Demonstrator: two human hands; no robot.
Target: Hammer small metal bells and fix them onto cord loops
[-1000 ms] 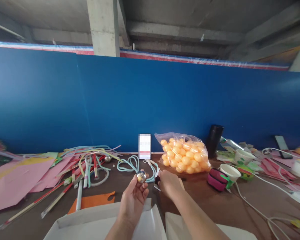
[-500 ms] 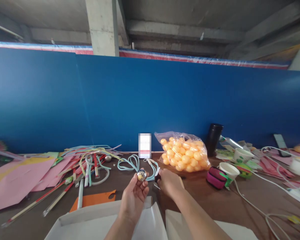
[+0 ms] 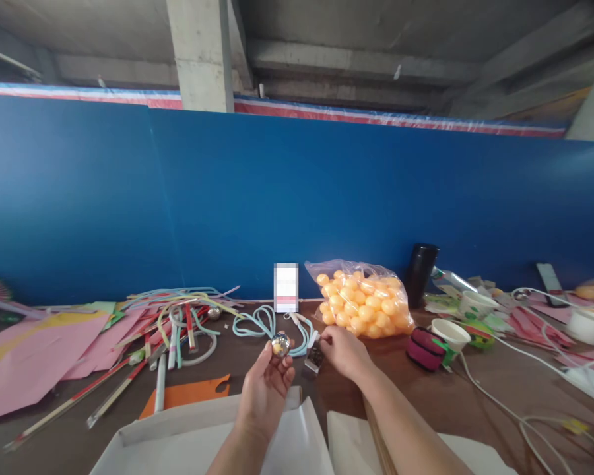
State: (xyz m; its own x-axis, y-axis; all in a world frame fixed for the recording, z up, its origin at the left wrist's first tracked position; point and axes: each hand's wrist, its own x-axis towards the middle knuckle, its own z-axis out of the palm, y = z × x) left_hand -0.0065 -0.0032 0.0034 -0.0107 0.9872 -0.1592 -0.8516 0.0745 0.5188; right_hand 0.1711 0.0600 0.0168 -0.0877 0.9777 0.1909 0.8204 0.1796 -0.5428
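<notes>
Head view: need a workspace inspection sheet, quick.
Surface: brown table, crowded.
Job's things: shiny metal ball; small metallic piece.
Clutter: bag of orange balls, coloured tubes, pink paper sheets, paper cup, pink pouch, white boxes.
Grippers: left hand grips the ball at its fingertips; right hand pinches the piece.
Cables: white cables trail over the table's right side; teal cord looped behind the hands.
Surroundings: blue wall panel, concrete pillar.

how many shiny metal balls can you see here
2. One metal ball in the left hand; a second ball on the table among the coloured strips. More may hide in the clutter.
</notes>
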